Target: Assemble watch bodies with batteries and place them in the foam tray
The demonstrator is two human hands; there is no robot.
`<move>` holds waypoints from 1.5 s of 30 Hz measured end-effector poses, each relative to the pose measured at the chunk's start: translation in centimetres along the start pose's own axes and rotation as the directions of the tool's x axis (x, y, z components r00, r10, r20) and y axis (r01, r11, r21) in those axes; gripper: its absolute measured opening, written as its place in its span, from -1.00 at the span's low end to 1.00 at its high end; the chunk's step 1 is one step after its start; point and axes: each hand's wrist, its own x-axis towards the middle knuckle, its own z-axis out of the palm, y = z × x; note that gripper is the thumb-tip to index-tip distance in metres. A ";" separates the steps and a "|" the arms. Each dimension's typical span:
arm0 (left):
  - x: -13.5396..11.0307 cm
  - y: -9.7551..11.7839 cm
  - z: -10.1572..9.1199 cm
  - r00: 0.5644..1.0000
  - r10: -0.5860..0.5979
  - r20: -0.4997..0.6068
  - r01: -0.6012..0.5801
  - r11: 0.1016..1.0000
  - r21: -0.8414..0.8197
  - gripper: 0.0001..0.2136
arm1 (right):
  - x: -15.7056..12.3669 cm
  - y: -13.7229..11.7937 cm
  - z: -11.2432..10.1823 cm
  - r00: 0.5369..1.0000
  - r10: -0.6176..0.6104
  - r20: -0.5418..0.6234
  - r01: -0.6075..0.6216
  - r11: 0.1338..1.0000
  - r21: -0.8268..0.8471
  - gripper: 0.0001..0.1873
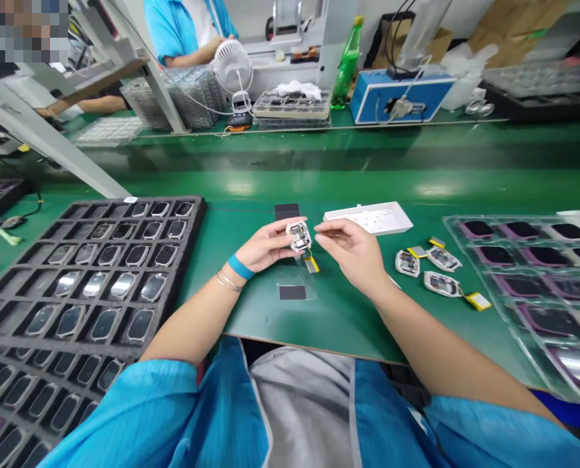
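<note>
My left hand (265, 247) grips a white smartwatch case (298, 236) with its circuit board showing, its thumb and fingers on the left side. From the case hangs a small yellow-edged battery (312, 264) on a thin lead. Just right of the case, my right hand (351, 250) is closed in a loose pinch, thumb and index tips close together and apart from the case; anything between them is too small to make out. Below the case lies a dark rectangular piece (292, 292) on clear film, and a dark pad (287, 211) lies behind my left hand.
At right are several opened watch cases (442, 284) with batteries and a clear tray (508, 305) of dark screens. A shallow white box (382, 218) with tiny parts stands behind my right hand. Black foam trays (182, 273) fill the left. Across the bench, a person (192, 32) works behind a fan (234, 68).
</note>
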 end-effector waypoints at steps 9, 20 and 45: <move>-0.3 -0.3 0.1 0.998 0.043 0.044 -0.045 0.997 0.055 -0.40 | -1.5 -0.1 0.6 0.954 -0.297 0.045 0.293 0.887 -0.356 -0.96; 0.1 -0.4 0.4 0.981 0.176 0.078 -0.185 0.976 0.119 -0.47 | -1.5 0.5 0.9 0.924 -0.382 0.021 0.361 0.853 -0.376 -0.96; -0.5 -0.5 0.6 0.993 0.107 0.044 -0.109 0.993 0.052 -0.41 | 1.2 0.8 -4.2 0.932 -0.349 -0.096 0.243 0.800 -0.548 -0.90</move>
